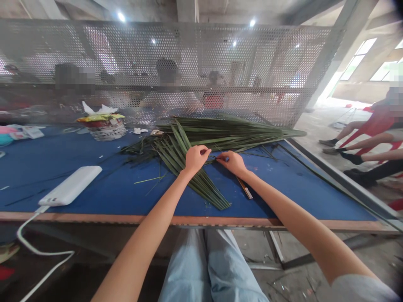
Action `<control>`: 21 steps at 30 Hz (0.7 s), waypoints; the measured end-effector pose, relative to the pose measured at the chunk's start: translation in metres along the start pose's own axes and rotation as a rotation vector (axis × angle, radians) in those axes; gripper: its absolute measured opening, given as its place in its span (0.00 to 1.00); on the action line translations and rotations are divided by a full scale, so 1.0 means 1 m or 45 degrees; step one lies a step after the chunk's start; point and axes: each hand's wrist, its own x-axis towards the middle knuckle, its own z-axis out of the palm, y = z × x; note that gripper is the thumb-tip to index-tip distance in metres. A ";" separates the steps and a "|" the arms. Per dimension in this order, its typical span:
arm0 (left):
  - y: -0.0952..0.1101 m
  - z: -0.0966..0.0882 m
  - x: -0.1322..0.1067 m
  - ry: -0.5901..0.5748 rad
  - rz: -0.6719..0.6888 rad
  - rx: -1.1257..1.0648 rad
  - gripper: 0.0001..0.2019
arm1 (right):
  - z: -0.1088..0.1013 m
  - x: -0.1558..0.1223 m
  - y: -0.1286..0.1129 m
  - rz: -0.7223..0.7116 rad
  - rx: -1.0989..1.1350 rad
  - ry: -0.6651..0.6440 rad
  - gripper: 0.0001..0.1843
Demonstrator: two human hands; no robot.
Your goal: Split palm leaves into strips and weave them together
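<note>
Left hand: grip closed, fingertips pinching one end of a thin leaf strip; the hand lies over the palm fronds.
Right hand: grip closed on the strip's other end, near the left hand at its 3 o'clock.
Leaf strip: held between both hands just above the fronds, mid-counter.
Palm fronds: bundle flat on the counter, cut ends at 6 o'clock near the front edge, tips spreading towards 2 o'clock.
Slim tool: on the counter beneath the right wrist; kind unclear.
Power bank: white, at 9 o'clock, well apart from the hands, its cable hanging over the edge.
Basket: at 10 o'clock, by the perforated screen.
</note>
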 end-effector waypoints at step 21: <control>0.015 0.001 -0.012 -0.326 -0.002 0.287 0.06 | 0.008 -0.001 0.004 -0.035 0.095 -0.015 0.07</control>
